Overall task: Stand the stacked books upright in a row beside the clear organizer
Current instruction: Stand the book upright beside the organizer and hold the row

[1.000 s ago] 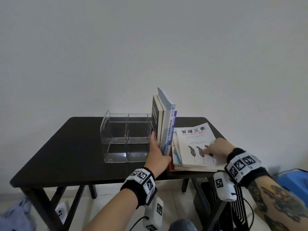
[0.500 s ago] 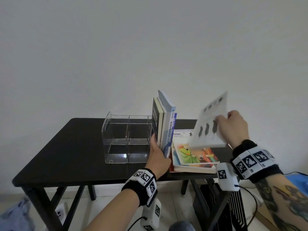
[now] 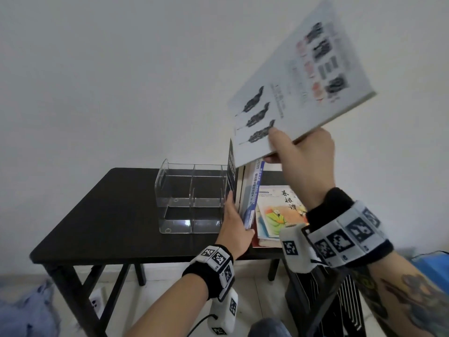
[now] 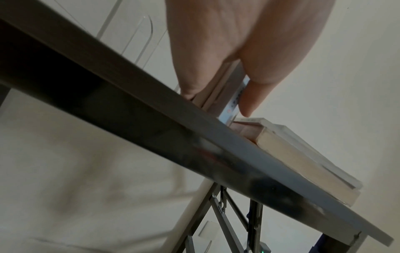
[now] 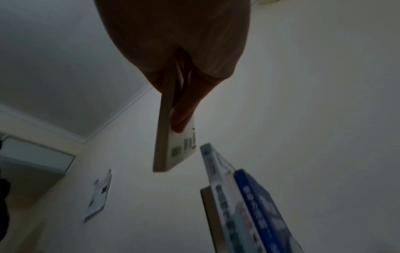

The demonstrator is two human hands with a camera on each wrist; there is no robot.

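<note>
A person's right hand (image 3: 300,156) pinches a thin pale-grey paperback with three dark feather marks (image 3: 294,79) by its lower edge, thumb on the cover, fingers (image 5: 184,109) behind, the book tilted in the air above the black table (image 3: 102,215). The left hand (image 3: 235,224) clasps the upright books (image 3: 245,188) beside the clear plastic organizer (image 3: 192,198). Below the right wrist lies a short flat stack of books topped by an illustrated cover (image 3: 279,210), perhaps two or three.
</note>
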